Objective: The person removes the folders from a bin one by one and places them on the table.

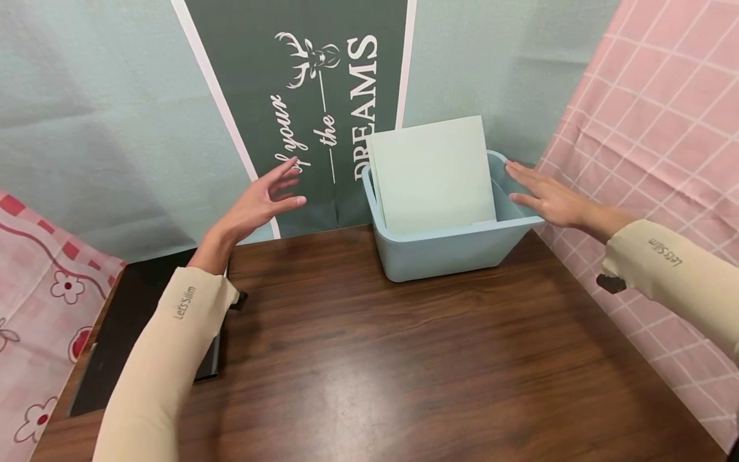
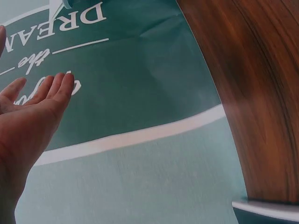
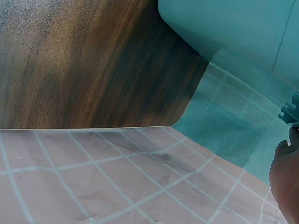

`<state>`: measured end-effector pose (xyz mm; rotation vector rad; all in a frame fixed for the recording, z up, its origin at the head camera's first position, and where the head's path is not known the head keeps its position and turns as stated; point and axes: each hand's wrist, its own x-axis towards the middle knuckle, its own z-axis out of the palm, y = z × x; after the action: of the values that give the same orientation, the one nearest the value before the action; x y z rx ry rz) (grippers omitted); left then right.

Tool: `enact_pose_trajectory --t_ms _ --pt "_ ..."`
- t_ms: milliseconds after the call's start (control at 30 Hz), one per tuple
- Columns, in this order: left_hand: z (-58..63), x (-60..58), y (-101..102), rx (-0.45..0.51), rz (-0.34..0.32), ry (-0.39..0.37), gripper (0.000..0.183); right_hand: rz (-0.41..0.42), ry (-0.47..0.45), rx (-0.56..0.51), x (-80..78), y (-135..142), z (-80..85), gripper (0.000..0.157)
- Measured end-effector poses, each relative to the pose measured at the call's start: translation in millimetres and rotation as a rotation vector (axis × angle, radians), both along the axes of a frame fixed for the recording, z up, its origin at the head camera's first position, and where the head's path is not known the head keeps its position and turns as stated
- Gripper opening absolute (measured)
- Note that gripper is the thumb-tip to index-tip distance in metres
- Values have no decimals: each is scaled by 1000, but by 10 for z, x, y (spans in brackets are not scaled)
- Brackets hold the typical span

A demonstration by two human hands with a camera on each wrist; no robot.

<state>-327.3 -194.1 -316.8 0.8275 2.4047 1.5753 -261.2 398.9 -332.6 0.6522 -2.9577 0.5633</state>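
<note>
A light blue plastic bin (image 1: 444, 253) stands at the back of the wooden table. Pale green flat sheets or boards (image 1: 433, 173) lean upright in it and rise above its rim; their exact kind is unclear. My right hand (image 1: 551, 200) is at the bin's right end, its fingers extended over the rim; whether they touch it is hard to tell. In the right wrist view only part of that hand (image 3: 286, 175) shows, at the right edge. My left hand (image 1: 254, 204) hovers to the left of the bin, fingers spread loosely with nothing in them.
On the table's left side lies a flat black object (image 1: 144, 327), partly behind the left sleeve. A green printed cloth (image 1: 312, 192) hangs behind the table (image 1: 369, 359). Pink checked cloth (image 1: 646, 269) hangs along the right edge, flowered cloth (image 1: 52, 289) along the left.
</note>
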Motion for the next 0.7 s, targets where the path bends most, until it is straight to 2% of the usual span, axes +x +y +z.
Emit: enact_pose_trajectory --t_ms 700 --pt "-17 -150 388 63 -40 -33 84 9 8 0 -3 16 -13 72"
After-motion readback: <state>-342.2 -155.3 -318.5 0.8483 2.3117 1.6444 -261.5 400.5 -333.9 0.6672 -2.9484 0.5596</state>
